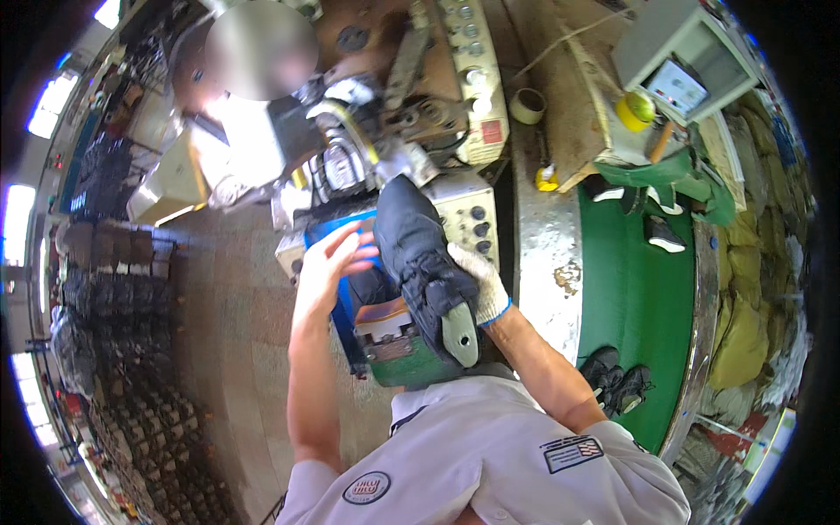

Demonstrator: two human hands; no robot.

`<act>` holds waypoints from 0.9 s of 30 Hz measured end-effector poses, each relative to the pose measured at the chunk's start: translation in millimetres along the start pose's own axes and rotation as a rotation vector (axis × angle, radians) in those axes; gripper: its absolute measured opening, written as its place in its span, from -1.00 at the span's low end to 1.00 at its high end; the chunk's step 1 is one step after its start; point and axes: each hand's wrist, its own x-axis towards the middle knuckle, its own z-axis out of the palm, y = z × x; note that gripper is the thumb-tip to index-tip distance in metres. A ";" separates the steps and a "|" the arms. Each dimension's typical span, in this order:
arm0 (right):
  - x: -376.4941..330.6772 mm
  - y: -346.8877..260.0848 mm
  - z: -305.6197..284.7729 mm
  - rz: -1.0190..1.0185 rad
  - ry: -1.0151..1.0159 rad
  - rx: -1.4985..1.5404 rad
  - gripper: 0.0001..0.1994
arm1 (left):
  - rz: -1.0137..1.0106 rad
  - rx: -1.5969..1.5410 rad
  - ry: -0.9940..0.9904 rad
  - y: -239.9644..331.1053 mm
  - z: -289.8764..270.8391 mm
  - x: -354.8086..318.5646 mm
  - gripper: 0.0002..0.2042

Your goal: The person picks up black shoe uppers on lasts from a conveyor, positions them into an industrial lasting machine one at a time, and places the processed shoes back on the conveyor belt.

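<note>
A black shoe upper (pixel 411 241) is stretched over a green shoe last (pixel 459 334), held tilted in front of my chest with its toe pointing away from me. My right hand (pixel 481 284), in a white knit glove with a blue cuff, grips it from the right side near the heel and collar. My bare left hand (pixel 331 261) is beside the shoe's left side, fingers spread and slightly blurred. It seems to hold nothing; whether its fingertips touch the upper I cannot tell. Below the shoe is a blue-edged holder (pixel 343 317) with something dark inside.
A machine with a knobbed control panel (pixel 479 219) stands ahead. To the right runs a green conveyor belt (pixel 634 306) with black shoes (pixel 615 381) on it, beside a metal ledge (pixel 549 254). A tape roll (pixel 528 106) and a yellow cup (pixel 635 112) are farther off. Loaded racks (pixel 144 429) line the left.
</note>
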 end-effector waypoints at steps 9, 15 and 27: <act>79.5 25.8 41.9 -0.105 0.028 -0.177 -0.40 | 0.080 -0.030 0.161 0.2 -56.6 58.9 -0.85; 118.6 30.2 63.8 -0.271 0.061 -0.271 -0.46 | 0.231 -0.085 0.463 17.3 -51.9 70.4 -0.75; 160.2 43.9 57.4 -0.312 0.103 -0.205 -0.72 | -0.074 -0.550 0.305 -38.3 -8.5 63.5 -0.42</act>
